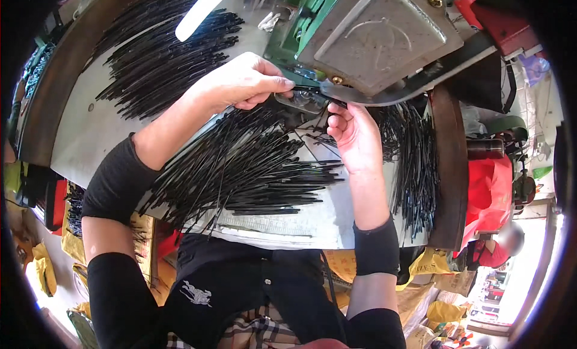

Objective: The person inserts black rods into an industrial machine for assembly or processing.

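At 12 o'clock, left hand (255, 84) and right hand (357, 133) grasp one black strip (308, 88), long axis roughly 9-to-3 o'clock.

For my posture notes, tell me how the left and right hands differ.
The left hand shows mostly its back; the right hand shows its palm. The left hand reaches rightward; the right hand points away from the body. Both are bare, fingertips at a black strip by the machine.
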The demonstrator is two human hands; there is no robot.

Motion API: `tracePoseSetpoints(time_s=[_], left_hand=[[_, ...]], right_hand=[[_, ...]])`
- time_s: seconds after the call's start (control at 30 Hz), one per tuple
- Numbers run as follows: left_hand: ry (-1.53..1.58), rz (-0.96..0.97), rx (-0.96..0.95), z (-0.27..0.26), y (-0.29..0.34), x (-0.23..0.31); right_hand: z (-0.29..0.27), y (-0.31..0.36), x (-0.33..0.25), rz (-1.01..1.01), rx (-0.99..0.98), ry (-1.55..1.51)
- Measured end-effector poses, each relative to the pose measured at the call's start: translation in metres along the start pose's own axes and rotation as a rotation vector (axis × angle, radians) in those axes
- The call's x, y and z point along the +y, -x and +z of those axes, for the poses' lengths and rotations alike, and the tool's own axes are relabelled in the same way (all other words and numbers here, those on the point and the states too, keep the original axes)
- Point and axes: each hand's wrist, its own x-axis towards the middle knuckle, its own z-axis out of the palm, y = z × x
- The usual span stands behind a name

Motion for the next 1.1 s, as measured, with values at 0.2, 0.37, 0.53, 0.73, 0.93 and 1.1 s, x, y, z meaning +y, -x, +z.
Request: tracePoseSetpoints(time_s=[0.2, 0.37, 0.53, 0.73, 0.93, 1.1], left_hand=[[-0.191, 0.039, -0.056, -0.006, 0.009, 0.013], [-0.19, 0.039, -0.107, -0.015, 0.008, 0.009], [-0.233, 0.011, -0.128, -0.018, 0.013, 0.015], [-0.258, -0.06, -0.228, -0.002, 0.011, 0.008], [-0.346, 0.0, 0.012, -0.011, 0.019, 0.012], [-0.786, 0.052, 0.181, -0.031, 0.025, 0.0]], right_hand=[[0.009, 0.009, -0.01, -0.193, 0.089, 0.24], [0.017, 0.014, -0.004, -0.39, 0.031, 0.83], [0.014, 0.016, -0.008, -0.467, 0.073, 1.052], [0.049, 0.031, 0.006, -0.795, -0.123, 1.589], [0.046, 0.037, 0.003, -0.74, -0.132, 1.562], [0.044, 0.042, 0.001, -0.155, -0.087, 1.052]])
